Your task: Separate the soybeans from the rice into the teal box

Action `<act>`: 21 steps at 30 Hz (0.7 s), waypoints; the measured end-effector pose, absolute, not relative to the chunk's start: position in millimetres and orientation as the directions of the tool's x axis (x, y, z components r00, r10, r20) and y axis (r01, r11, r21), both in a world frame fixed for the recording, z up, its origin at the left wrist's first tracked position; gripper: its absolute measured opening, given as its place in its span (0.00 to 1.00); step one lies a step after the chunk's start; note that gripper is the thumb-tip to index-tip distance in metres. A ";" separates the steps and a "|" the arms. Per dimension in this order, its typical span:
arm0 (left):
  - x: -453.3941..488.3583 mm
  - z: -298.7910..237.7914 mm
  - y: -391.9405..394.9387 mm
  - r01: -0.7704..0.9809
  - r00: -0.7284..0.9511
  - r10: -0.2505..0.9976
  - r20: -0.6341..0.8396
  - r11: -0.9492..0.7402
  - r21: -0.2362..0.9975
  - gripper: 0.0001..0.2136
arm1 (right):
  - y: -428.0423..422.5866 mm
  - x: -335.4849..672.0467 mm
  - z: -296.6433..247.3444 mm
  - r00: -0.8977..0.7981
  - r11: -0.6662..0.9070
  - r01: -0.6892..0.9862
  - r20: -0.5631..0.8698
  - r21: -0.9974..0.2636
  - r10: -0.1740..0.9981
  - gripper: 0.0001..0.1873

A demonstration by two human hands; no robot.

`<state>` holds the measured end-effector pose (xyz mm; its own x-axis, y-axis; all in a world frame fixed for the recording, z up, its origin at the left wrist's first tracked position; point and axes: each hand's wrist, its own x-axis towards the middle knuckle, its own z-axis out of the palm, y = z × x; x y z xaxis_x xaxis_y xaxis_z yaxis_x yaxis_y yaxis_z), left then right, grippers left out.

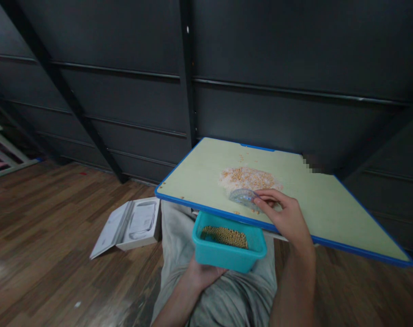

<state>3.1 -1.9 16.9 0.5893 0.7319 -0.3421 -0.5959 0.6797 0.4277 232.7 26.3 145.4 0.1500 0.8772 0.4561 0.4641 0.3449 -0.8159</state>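
My left hand (203, 275) is closed under a teal plastic tub (228, 254), holding it just below the near edge of a low table (329, 204). The tub holds a layer of yellow beans (224, 236). My right hand (285, 214) rests on the pale green tabletop, fingers pinched on a small clear plastic piece (242, 196) that lies flat at the near side of a pile of mixed white grains and yellow beans (249, 179). A few loose beans lie scattered near the pile.
The table has a blue rim (206, 209) and stands against a dark panelled wall (261, 68). An open white box (131, 225) lies on the wooden floor at the left. My legs in grey cloth (179, 245) are under the table.
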 end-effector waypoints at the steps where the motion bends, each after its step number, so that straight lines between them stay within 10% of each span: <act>1: 3.3 16.9 -1.6 -0.592 0.584 0.735 -0.345 0.676 0.439 0.22 | 25.8 232.3 145.7 0.149 0.346 0.459 0.455 -0.818 0.878 0.08; 21: 4.8 10.4 1.4 -0.618 0.605 0.731 -0.316 0.682 0.392 0.21 | 18.7 228.5 153.1 0.040 0.349 0.410 0.398 -0.843 0.916 0.06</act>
<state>4.8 1.4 10.4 0.6051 0.7306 -0.3164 -0.6179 0.6816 0.3920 228.5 18.7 153.1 0.0395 0.9164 0.3983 0.4101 0.3487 -0.8428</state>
